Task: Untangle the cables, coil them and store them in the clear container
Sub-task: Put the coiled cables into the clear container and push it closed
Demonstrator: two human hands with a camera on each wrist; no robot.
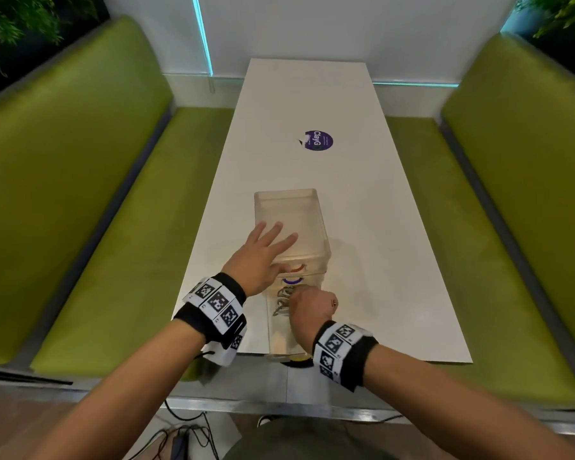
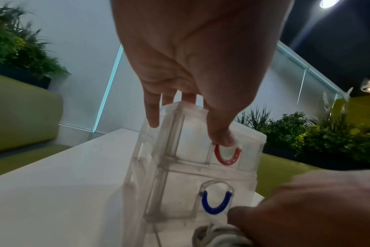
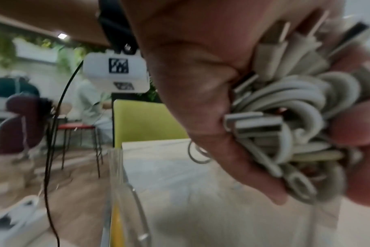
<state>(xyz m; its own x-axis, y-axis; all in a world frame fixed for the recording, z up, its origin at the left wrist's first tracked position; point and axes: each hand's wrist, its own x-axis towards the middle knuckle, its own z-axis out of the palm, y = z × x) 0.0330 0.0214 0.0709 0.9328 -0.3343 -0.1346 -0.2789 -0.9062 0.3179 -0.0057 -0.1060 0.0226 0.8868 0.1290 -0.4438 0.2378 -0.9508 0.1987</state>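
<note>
A clear plastic drawer container [image 1: 291, 207] stands on the white table [image 1: 379, 260]. My left hand [image 1: 263, 250] lies on its top with fingers spread and straight, the thumb touching the red drawer handle [image 2: 227, 155]. Below it is a blue handle [image 2: 215, 203]. A clear drawer [image 1: 276, 336] is pulled out toward the table's near edge. Over it my right hand [image 1: 309, 307] grips a coiled bundle of white cables [image 3: 296, 117] with several plugs sticking out; the cables [image 1: 283, 300] also show beside that fist in the head view.
A purple round sticker [image 1: 318, 140] lies farther up the table. Green benches [image 1: 80, 194] flank both sides. Black wires [image 1: 186, 436] trail on the floor below the near edge. The drawer's clear wall [image 3: 118, 183] rises just left of my right hand.
</note>
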